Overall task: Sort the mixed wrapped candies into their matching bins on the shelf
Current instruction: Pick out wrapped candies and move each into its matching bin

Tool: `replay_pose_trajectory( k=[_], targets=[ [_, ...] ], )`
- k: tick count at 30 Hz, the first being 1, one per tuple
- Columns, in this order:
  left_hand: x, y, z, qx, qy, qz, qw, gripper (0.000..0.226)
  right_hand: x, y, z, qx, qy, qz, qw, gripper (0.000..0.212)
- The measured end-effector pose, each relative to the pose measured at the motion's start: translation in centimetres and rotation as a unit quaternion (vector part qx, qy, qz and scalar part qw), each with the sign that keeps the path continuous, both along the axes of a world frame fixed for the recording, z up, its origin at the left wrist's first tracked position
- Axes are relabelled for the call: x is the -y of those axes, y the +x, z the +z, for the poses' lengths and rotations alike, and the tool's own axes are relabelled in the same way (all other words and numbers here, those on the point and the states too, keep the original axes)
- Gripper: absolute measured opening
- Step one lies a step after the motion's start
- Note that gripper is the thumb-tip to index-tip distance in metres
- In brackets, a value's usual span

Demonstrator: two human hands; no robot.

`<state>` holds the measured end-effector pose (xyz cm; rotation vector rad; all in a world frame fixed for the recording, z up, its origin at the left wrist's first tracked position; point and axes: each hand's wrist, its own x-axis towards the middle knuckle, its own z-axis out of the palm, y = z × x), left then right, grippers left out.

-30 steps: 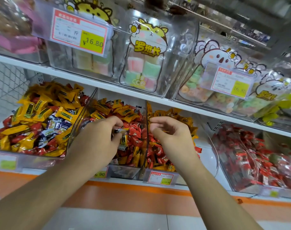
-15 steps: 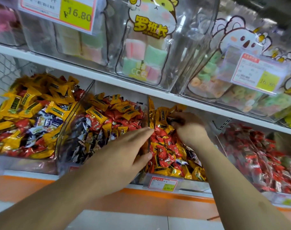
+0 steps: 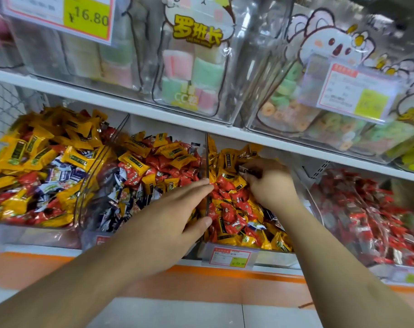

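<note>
Three clear bins on the lower shelf hold mixed yellow, red and dark blue wrapped candies: a left bin (image 3: 31,235), a middle bin (image 3: 92,235) and a right bin (image 3: 267,255). My left hand (image 3: 168,223) lies flat with straight fingers over the front of the middle bin, fingertips at the divider wall (image 3: 207,162). My right hand (image 3: 269,183) reaches deep into the right bin and pinches a small dark wrapped candy (image 3: 245,171) between its fingertips.
A fourth bin (image 3: 376,221) of red candies stands at the right. The white upper shelf edge (image 3: 154,114) hangs low over the bins, carrying clear boxes of pastel marshmallows (image 3: 191,74) and ring gummies (image 3: 295,110). An orange ledge (image 3: 224,275) runs below.
My right hand has gone from the middle bin's edge deep into the right bin. My left hand has opened flat and let go of what it pinched. The view has moved closer.
</note>
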<state>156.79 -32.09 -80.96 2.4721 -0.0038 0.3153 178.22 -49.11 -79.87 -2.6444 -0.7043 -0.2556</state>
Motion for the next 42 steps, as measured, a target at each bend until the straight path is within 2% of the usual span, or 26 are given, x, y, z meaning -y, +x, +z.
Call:
replay_pose_trajectory(
  k=[6,10,14,20,23,25,27,29,31,35,38,42],
  targets=[
    [-0.2,-0.1,0.2,0.005,-0.011,0.019,1.000,0.059,1.2,-2.6,1.7,0.018,0.092,0.001,0.996,0.020],
    [-0.7,0.0,1.0,0.040,-0.052,0.074,0.995,0.053,1.3,-6.3,3.5,-0.081,0.165,0.034,0.982,0.015],
    [-1.2,-0.4,2.0,0.034,-0.141,0.079,0.986,0.059,-0.8,-10.8,4.2,-0.179,0.207,0.119,0.955,0.017],
    [-2.3,-2.1,2.7,0.044,-0.175,0.115,0.977,0.026,-3.1,-13.5,4.1,-0.250,0.223,0.154,0.930,0.017],
    [-3.0,-2.2,2.8,0.053,-0.140,0.133,0.980,0.021,-2.9,-13.4,3.8,-0.249,0.226,0.155,0.929,0.022],
    [-3.5,-2.2,2.9,0.046,-0.072,0.152,0.985,0.027,-2.1,-12.8,3.9,-0.216,0.215,0.143,0.942,0.024],
    [-3.7,-1.9,2.6,0.024,-0.005,0.161,0.987,0.046,-0.4,-11.6,4.1,-0.143,0.179,0.114,0.967,0.026],
    [-3.3,-1.7,2.4,0.016,0.017,0.128,0.991,0.056,1.7,-10.0,4.3,-0.086,0.144,0.073,0.983,0.033],
    [-2.4,-1.4,1.9,0.018,0.016,0.061,0.998,0.057,4.0,-8.3,4.1,-0.062,0.095,0.023,0.993,0.039],
    [-0.1,-1.3,1.0,-0.036,0.015,-0.021,0.999,0.062,7.4,-6.1,2.8,-0.096,-0.008,-0.040,0.995,0.045],
    [0.6,-1.2,0.6,-0.052,0.015,-0.027,0.998,0.063,8.1,-5.8,2.2,-0.152,-0.036,-0.020,0.987,0.044],
    [0.5,-1.1,0.5,-0.041,0.026,-0.027,0.998,0.061,8.1,-5.6,2.0,-0.132,-0.062,0.010,0.989,0.040]
  ],
)
